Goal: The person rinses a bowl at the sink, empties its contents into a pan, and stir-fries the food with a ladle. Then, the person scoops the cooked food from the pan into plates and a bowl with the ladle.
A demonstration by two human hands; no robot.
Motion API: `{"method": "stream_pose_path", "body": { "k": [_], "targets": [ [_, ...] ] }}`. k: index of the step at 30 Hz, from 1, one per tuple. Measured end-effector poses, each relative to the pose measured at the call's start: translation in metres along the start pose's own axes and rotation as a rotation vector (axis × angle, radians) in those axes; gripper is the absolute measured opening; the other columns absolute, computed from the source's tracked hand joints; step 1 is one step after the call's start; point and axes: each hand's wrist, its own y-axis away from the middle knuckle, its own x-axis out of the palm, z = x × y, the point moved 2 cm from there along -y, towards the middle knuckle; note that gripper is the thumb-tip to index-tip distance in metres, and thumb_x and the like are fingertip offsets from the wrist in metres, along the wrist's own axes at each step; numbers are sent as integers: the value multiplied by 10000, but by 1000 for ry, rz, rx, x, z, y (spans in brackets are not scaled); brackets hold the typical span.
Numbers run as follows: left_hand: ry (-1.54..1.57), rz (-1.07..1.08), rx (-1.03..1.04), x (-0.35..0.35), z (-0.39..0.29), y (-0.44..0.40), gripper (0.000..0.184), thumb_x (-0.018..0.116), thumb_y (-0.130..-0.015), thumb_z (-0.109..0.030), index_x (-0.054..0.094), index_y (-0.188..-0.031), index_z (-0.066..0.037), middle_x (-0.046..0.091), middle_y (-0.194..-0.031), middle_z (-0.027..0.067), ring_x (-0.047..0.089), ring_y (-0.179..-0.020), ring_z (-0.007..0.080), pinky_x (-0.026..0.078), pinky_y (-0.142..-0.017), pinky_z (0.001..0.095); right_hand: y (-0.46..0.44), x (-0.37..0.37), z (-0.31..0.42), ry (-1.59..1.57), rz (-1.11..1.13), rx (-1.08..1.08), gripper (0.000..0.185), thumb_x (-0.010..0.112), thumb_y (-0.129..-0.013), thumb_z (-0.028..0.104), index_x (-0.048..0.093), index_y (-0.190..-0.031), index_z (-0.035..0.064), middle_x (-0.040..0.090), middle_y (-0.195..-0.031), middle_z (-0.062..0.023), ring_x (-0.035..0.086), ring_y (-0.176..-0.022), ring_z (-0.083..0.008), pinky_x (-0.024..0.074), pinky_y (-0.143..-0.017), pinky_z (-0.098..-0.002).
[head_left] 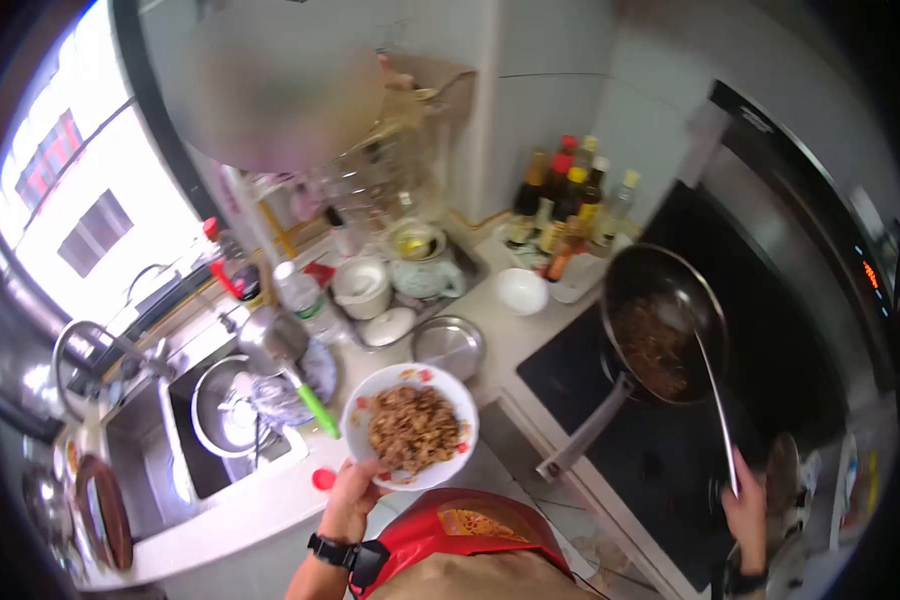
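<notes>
My left hand (357, 492) grips the rim of a white bowl (351, 415) with a red and orange flower pattern. Brown chopped food (415, 428) fills its middle. My right hand (745, 500) is closed around the long thin handle of a metal ladle (714, 390). The head of the ladle rests inside a dark wok (710, 300), touching or close to dark brown shredded food (650, 345); its exact shape is blurred. The wok stands tilted in view on the black cooktop (630, 485), its handle (590, 430) pointing towards me.
A small white bowl (522, 291) and several sauce bottles (570, 205) stand behind the cooktop. Left of the held bowl are a round metal plate (450, 345), a green-handled pan (315, 405) and a double sink (145, 465). A red cap (323, 479) lies on the counter edge.
</notes>
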Motion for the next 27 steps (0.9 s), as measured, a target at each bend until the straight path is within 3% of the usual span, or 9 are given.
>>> {"method": "stream_pose_path", "body": {
  "k": [4,6,8,10,12,14,18,22,27],
  "targets": [
    [37,-42,-53,-9,9,-7,390,494,-670,86,486,-1054,19,528,-796,84,559,-658,219,573,-660,482,-44,63,5,38,-226,-87,626,517,-714,8,404,-1325,84,571,-961,-303,582,-887,-414,482,-740,-391],
    [84,22,-54,-37,25,-25,431,487,-663,84,474,-1089,15,530,-823,91,564,-695,233,570,-681,486,-49,75,21,-5,-9,214,639,526,-712,25,389,-1333,88,574,-921,-300,571,-846,-434,472,-738,-431],
    [145,66,-37,-36,26,-32,473,481,-657,82,461,-1124,11,533,-850,97,569,-731,247,566,-701,490,-23,63,27,68,-5,-29,650,522,-716,24,378,-1345,107,588,-867,-287,575,-810,-438,476,-730,-430],
    [149,4,13,-28,21,-24,546,468,-651,74,416,-1191,13,527,-939,124,564,-802,259,556,-732,502,10,24,45,48,91,-43,642,526,-723,22,390,-1344,118,592,-804,-267,595,-742,-413,486,-697,-381],
    [142,3,21,-26,22,-29,559,470,-675,60,389,-1226,5,513,-1014,136,556,-830,260,555,-739,493,31,-14,55,-106,199,277,588,573,-724,35,460,-1298,94,550,-697,-204,536,-555,-172,451,-595,-264],
    [172,3,52,-29,24,-40,564,481,-701,44,369,-1251,-11,509,-1081,141,563,-907,277,555,-740,485,27,-22,59,-65,146,283,574,579,-724,29,470,-1286,77,535,-668,-177,462,-542,-110,443,-573,-250],
    [215,-16,21,-43,35,-72,524,495,-726,19,396,-1241,1,539,-1110,142,578,-957,301,551,-756,479,-26,36,29,-36,-58,100,579,568,-741,77,414,-1299,36,567,-903,-308,551,-875,-447,477,-732,-413],
    [35,157,-324,5,50,-38,321,553,-778,-126,501,-1053,30,571,-1040,242,570,-963,406,480,-881,496,-18,62,23,94,-17,-123,623,548,-741,52,371,-1338,61,587,-892,-284,579,-795,-444,484,-712,-456],
    [-138,722,-493,171,33,8,465,391,-944,-332,431,-1257,10,540,-1180,219,556,-1036,342,462,-899,448,48,-14,27,175,170,-47,667,588,-718,24,390,-1347,123,607,-865,-228,605,-755,-403,510,-675,-410]
  ]
}}
